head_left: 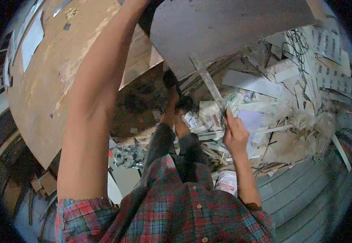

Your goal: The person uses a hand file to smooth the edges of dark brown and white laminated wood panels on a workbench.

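My right hand [236,135] is closed around the lower end of a thin grey wooden slat [206,79]. The slat slants up and to the left, toward the corner of a large grey board [224,28] overhead. My left forearm [99,93] reaches straight up to the top edge beside that board, and the hand itself is out of the picture. A big brown plywood sheet [50,81] leans at the left, behind the arm. My feet [176,101] stand on dark ground at the edge of a pile of scraps.
A heap of cardboard, paper, white panels and wood offcuts [281,101] fills the right side, with black wires [295,40] on top. A white printed sack [226,182] lies by my right leg. Grey ribbed sheeting [305,194] runs along the lower right. Crumpled wrappers [127,156] lie lower left.
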`<state>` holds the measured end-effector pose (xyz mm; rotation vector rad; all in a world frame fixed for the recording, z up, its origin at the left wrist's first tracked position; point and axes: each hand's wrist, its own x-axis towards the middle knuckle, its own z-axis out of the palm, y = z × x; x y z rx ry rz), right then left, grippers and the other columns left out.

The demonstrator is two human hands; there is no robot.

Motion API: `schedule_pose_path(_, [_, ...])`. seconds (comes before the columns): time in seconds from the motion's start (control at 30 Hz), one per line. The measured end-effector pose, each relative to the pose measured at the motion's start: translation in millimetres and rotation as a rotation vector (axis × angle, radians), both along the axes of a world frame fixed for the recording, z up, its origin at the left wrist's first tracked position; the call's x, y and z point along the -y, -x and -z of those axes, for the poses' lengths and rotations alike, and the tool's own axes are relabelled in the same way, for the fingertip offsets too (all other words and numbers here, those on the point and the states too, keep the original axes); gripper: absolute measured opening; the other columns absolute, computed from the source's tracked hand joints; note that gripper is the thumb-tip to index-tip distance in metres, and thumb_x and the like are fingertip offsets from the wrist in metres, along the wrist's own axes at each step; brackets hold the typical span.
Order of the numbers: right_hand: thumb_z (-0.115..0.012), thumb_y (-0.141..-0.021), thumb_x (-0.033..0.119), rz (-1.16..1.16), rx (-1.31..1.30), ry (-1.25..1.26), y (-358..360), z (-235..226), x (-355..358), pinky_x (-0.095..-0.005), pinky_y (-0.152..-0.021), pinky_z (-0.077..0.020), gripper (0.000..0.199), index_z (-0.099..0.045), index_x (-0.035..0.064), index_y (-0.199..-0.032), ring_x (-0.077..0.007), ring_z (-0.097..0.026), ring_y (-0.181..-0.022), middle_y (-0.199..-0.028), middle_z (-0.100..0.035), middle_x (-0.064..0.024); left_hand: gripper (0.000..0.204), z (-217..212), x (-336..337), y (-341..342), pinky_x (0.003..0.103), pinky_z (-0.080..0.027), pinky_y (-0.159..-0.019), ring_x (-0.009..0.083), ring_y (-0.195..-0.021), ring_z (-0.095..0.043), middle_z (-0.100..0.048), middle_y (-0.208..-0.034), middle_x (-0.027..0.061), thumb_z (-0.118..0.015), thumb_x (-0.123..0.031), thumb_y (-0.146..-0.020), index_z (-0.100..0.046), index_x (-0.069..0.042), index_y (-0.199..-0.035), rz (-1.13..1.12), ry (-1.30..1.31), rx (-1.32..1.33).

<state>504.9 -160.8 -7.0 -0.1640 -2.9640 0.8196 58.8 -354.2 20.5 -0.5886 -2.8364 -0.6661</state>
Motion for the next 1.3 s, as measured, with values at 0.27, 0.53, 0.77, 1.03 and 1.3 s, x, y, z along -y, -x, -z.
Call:
schedule_pose_path(0.27, [-0.072,-0.088,0.009,-0.077,-0.195,0.012,115,-1,-16,-0.0406,-0.053,-0.0491,0.055,-0.062,0.0196,-0.141,-0.0282,-0.058,-0.059,-0.073,-0.057,-0.0076,0.042,-7,0,-2,0.05,-0.046,-0.09,0.0425,-0.102,-0.056,-0.059,-0.105,0.028,-0.06,-0.035,-0.092,-0.062,0.004,-0.108,0.05,0.042,0.008])
schedule_pose_path(0.53, [-0.074,-0.086,0.005,-0.053,-0.184,0.017,71,6,-12,-0.0415,-0.053,-0.0503,0.055,-0.064,0.019,-0.139,-0.0259,-0.058,-0.057,-0.071,-0.057,-0.0088,0.042,8,-7,2,0.05,-0.046,-0.093,0.0427,-0.105,-0.055,-0.059,-0.105,0.028,-0.06,-0.034,-0.092,-0.061,0.004,-0.108,0.035,0.006,-0.053])
schedule_pose_path(0.77, [-0.071,-0.087,0.001,-0.05,-0.156,0.07,58,-2,-15,-0.0382,-0.053,-0.0486,0.053,-0.065,0.0179,-0.137,-0.0261,-0.058,-0.059,-0.073,-0.059,-0.011,0.043,10,5,2,0.049,-0.046,-0.095,0.0425,-0.109,-0.055,-0.059,-0.108,0.0279,-0.06,-0.034,-0.092,-0.062,0.004,-0.111,-0.003,-0.064,-0.091])
schedule_pose_path(1.03, [-0.074,-0.087,0.007,-0.057,-0.239,0.003,126,5,-37,-0.0403,-0.049,-0.0483,0.055,-0.064,0.0207,-0.139,-0.0244,-0.057,-0.055,-0.069,-0.056,-0.0075,0.05,5,-6,3,0.048,-0.045,-0.097,0.0421,-0.111,-0.054,-0.058,-0.115,0.0277,-0.059,-0.035,-0.093,-0.061,0.003,-0.126,0.015,0.013,-0.006])
schedule_pose_path(1.3, [-0.073,-0.088,0.013,-0.052,-0.048,-0.26,51,1,-56,-0.0394,-0.049,-0.049,0.05,-0.065,0.0192,-0.137,-0.0257,-0.056,-0.055,-0.073,-0.058,-0.0055,0.051,5,-7,0,0.047,-0.045,-0.099,0.0401,-0.114,-0.054,-0.057,-0.12,0.0254,-0.06,-0.034,-0.093,-0.059,0.002,-0.129,-0.013,0.023,0.022])
